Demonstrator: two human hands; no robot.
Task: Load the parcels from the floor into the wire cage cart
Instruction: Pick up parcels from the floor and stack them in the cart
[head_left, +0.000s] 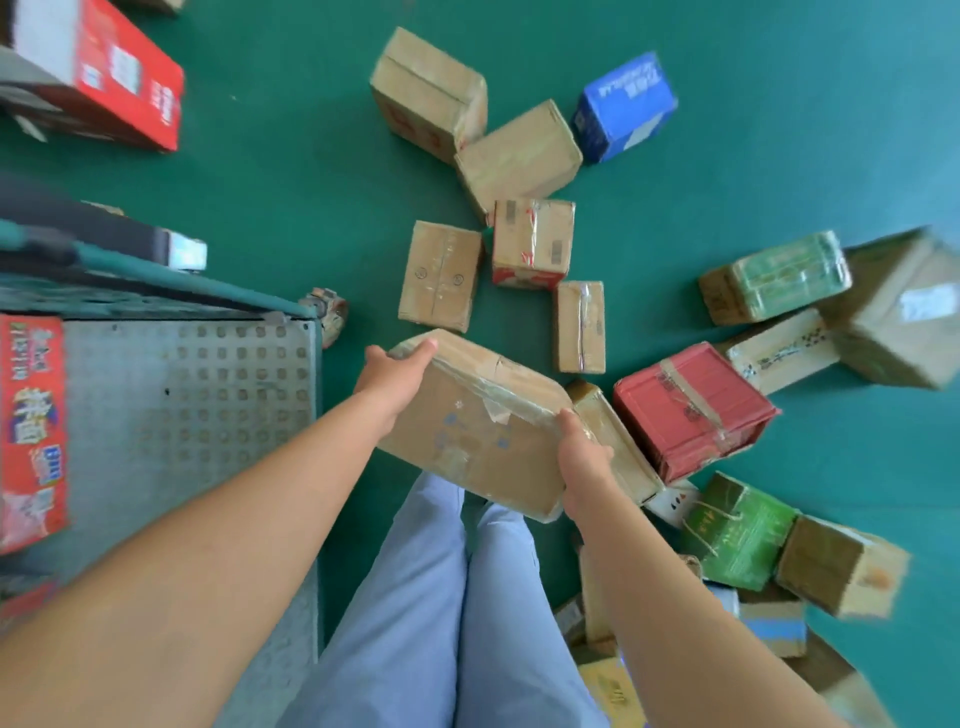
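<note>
I hold a flat brown cardboard parcel (475, 421), taped on top, in the air in front of my legs. My left hand (397, 371) grips its left end, fingers over the top corner. Its right edge is gripped by my right hand (582, 460). The wire cage cart (187, 395) stands to the left, its perforated metal floor showing, with a red printed box (31, 431) lying inside at its left. Several parcels lie on the green floor beyond: brown boxes (441, 275), a red box (691, 410) and a blue box (626, 106).
The cart's teal frame rail (171, 283) and a caster wheel (330, 312) sit just left of the held parcel. A large red carton (104, 73) lies at the top left. Green boxes (737, 530) and more cartons crowd the right and lower right.
</note>
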